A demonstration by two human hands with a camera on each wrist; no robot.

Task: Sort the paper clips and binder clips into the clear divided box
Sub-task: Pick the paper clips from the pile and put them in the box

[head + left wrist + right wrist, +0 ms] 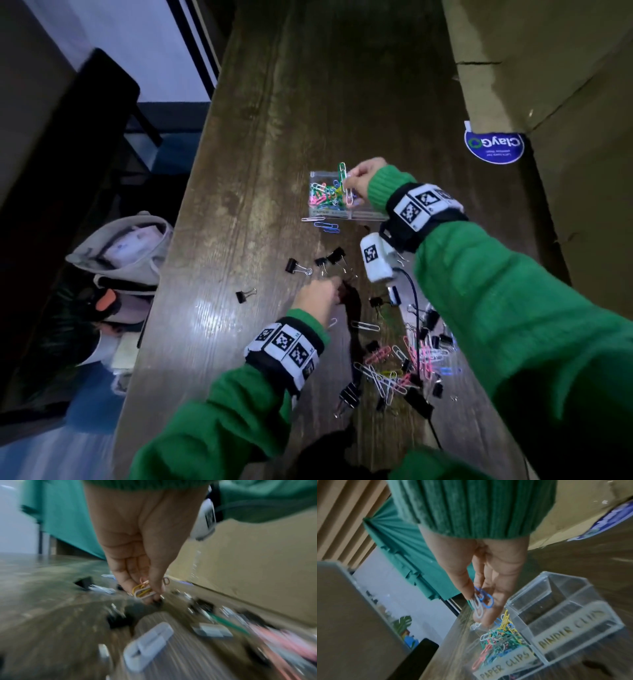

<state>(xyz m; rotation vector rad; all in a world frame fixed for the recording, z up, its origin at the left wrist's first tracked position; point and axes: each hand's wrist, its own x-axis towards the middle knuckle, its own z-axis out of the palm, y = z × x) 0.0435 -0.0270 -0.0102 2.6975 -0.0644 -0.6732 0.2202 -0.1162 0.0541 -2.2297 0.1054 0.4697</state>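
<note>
Pinching paper clips (pixel 479 604), right hand (pixel 363 181) hovers over box (pixel 573 615) — left hand (pixel 137 547) pinches others (pixel 143 591) above the tabletop (pixel 239 240).

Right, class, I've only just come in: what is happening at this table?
A person in green sleeves is sorting clips. The right hand pinches a few paper clips above the clear divided box, whose PAPER CLIPS side already holds a colourful heap; the BINDER CLIPS side looks empty. The left hand holds a small bunch of paper clips low over the wooden table. Black binder clips lie loose there.
</note>
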